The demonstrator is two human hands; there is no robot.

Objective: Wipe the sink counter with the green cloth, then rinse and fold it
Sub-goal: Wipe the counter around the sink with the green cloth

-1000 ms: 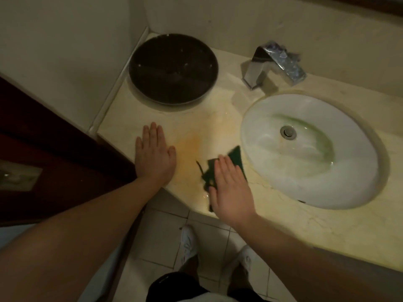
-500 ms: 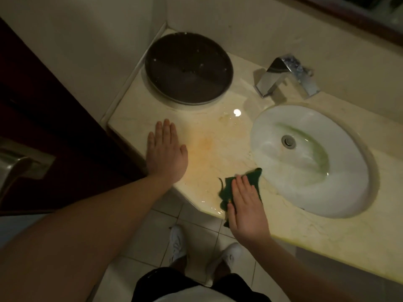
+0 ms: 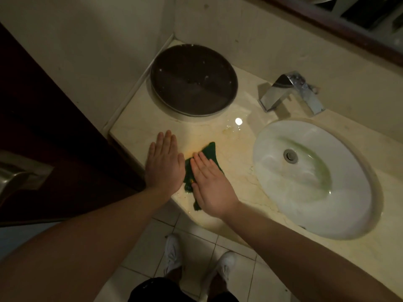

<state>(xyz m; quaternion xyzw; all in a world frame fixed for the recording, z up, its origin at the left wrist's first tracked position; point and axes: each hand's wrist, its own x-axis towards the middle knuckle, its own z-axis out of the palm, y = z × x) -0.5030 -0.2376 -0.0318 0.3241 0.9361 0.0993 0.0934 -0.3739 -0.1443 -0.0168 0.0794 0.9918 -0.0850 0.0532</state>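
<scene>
1. Both of your hands lie flat on the sink counter (image 3: 235, 136), close to its front edge and toward its left end.
2. Your left hand (image 3: 164, 165) is fully open, fingers straight and together, palm down on the bare marble; it has hold of nothing.
3. Your right hand (image 3: 211, 185) is also spread flat, palm down, pressing on the green cloth (image 3: 210, 152) without closing around it.
4. That cloth lies crumpled on the counter between your two hands: one point sticks out beyond your right fingertips toward the back wall, another bit shows at the front edge near your wrist, and its left side is just beside your left thumb.
5. An orange-yellow stain (image 3: 237, 147) spreads over the marble around the cloth and toward the basin.
6. Right of the cloth, the white oval sink (image 3: 272, 171) is set into the counter, with a greenish streak (image 3: 316, 164) running past the drain (image 3: 290, 155).
7. Behind the sink's back rim stands a chrome faucet (image 3: 292, 92).
8. At the back left corner of the counter sits a round dark tray (image 3: 194, 79).
9. Below the front edge, your white shoes (image 3: 174, 256) stand on the tiled floor (image 3: 196, 234).
</scene>
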